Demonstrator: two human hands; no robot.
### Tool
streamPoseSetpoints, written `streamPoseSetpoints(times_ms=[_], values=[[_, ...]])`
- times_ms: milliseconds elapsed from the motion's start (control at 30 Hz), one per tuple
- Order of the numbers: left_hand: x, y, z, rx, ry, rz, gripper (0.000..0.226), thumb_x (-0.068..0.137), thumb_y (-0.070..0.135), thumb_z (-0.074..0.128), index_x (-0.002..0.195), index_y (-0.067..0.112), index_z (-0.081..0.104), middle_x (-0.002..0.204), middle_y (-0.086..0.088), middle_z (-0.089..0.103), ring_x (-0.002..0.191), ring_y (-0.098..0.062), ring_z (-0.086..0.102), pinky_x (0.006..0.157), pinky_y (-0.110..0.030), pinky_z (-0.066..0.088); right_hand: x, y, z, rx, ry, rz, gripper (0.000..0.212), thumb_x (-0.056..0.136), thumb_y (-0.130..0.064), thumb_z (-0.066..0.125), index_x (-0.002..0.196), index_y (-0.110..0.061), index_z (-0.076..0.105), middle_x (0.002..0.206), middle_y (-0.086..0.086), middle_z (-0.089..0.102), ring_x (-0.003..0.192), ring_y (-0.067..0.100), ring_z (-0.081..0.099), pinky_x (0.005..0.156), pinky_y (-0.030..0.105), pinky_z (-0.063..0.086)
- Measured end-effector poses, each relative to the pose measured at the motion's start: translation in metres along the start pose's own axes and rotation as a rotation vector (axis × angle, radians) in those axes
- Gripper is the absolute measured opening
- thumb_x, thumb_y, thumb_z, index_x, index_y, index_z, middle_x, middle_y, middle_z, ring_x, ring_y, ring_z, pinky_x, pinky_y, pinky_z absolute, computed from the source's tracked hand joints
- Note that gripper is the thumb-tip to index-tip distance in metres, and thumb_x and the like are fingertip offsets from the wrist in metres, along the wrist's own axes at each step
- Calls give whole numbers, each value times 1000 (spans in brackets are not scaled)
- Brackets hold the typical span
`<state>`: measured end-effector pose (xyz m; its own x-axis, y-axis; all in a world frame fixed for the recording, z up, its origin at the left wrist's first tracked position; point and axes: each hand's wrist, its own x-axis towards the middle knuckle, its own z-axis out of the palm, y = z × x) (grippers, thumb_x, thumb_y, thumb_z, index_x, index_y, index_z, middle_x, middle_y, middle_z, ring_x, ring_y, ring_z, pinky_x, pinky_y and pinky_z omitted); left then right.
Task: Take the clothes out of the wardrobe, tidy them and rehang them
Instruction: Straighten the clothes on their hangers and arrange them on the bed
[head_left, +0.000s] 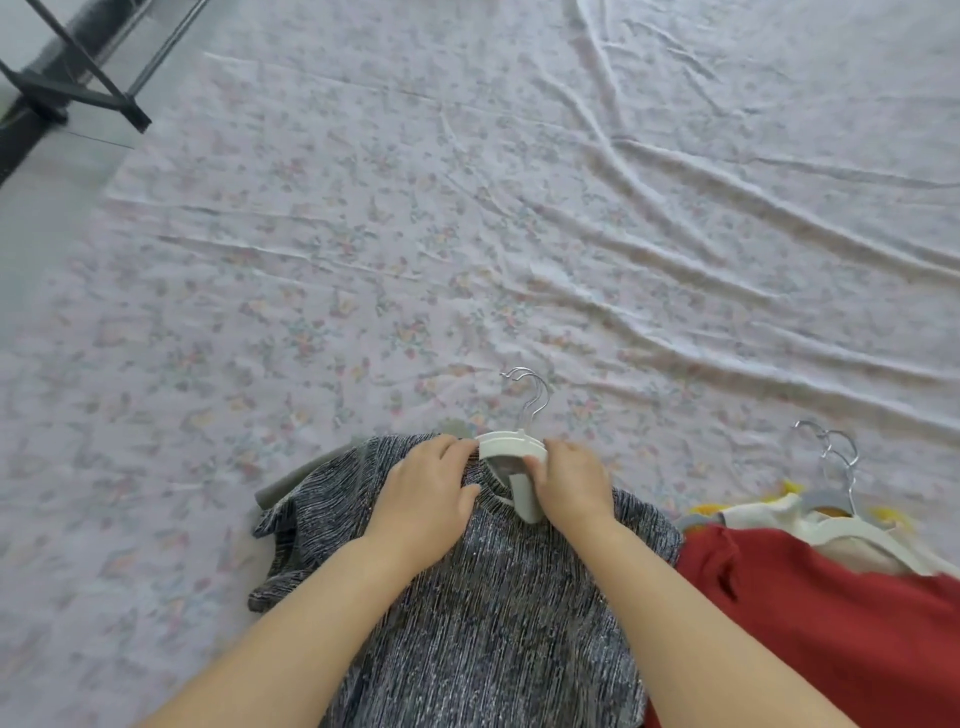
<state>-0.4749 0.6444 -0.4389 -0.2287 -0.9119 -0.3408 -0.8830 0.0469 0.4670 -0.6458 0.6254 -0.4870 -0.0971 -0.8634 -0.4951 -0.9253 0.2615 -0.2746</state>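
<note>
The marled black-and-white knitted short-sleeved top (483, 597) lay flat at 6 o'clock on the pale floral bedsheet (467, 234), neckline pointing to 12. A white plastic hanger with a silver wire hook (511, 448) sat partly inside the neck opening; a second hook showed close behind it, so two hangers may have been stacked. The left hand (428, 499) had its fingers curled on the collar edge right against the hanger, thumb spread across the ribbing. The right hand (571, 486) gripped the hanger's sloping arm between thumb and bent fingers. The knit looked soft, limp and light, likely to stretch or snag if dragged, so it was best held by the ribbed collar and the shoulders, while the stiff hanger made the firm handle. A flat grey garment (291, 480) peeked from beneath at 9 o'clock. At 4 o'clock, touching the top's sleeve, lay a red garment (831, 634), and beyond it a cream-and-yellow garment on hangers (779, 512). A black metal frame (78, 88) stood at 10 o'clock.
</note>
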Motion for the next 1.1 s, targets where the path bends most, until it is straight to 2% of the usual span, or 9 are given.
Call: streamPoseSetpoints(times_ms=[167,267,367,467,600,700,833,967,1100], values=[[17,5,-6,-25,31,2,49,93,35,47,138,18,35,136,1,43,124,-17,39,104,-33,30,-12,-1,-8,168,11,13,33,91,-38,50,116,-17,57,107,5,61,99,23,52,90,42,44],[23,12,-8,38,-18,26,52,93,42,45,138,19,35,137,2,44,126,-18,38,106,-34,25,-34,0,-17,290,72,-6,34,88,-37,57,118,-21,58,109,2,57,104,20,48,91,37,40],[16,17,-7,92,-88,63,37,91,43,48,123,26,48,124,6,53,123,-17,38,109,-37,16,-60,0,-22,384,125,-20,34,85,-34,62,117,-21,58,108,-2,57,103,17,50,93,39,40],[3,20,-8,96,-80,74,26,89,41,51,112,29,53,111,9,58,114,-15,45,110,-37,12,-80,-1,-25,453,124,-23,32,84,-29,64,115,-22,58,105,-6,60,102,15,53,94,41,40],[-19,23,-10,91,18,107,17,89,36,52,104,27,56,101,9,62,105,-15,51,108,-32,13,-96,-4,-32,486,177,-46,22,81,-24,67,102,-21,61,93,-9,61,93,16,56,89,42,42],[-42,33,-22,41,119,128,14,87,31,56,100,27,58,95,9,63,99,-14,54,105,-28,15,-114,-8,-42,537,199,-37,22,79,-22,70,100,-19,63,94,-5,65,92,19,56,87,42,42],[-82,46,-61,5,226,145,14,80,23,65,94,22,65,87,5,67,90,-21,58,91,-32,29,-151,-28,-70,574,220,-94,22,77,-21,72,98,-19,65,90,-8,64,92,20,57,83,40,44],[-127,43,-108,-19,279,56,12,83,25,61,95,27,64,84,11,67,90,-15,54,83,-28,26,-190,-69,-99,601,248,-192,21,76,-23,73,96,-22,68,80,-21,54,86,11,54,85,40,44],[-176,30,-147,-44,335,-10,13,84,27,60,96,29,65,83,11,66,89,-15,53,77,-29,28,-226,-110,-112,568,209,-272,19,77,-27,72,96,-25,67,84,-16,57,89,13,55,87,41,43]])
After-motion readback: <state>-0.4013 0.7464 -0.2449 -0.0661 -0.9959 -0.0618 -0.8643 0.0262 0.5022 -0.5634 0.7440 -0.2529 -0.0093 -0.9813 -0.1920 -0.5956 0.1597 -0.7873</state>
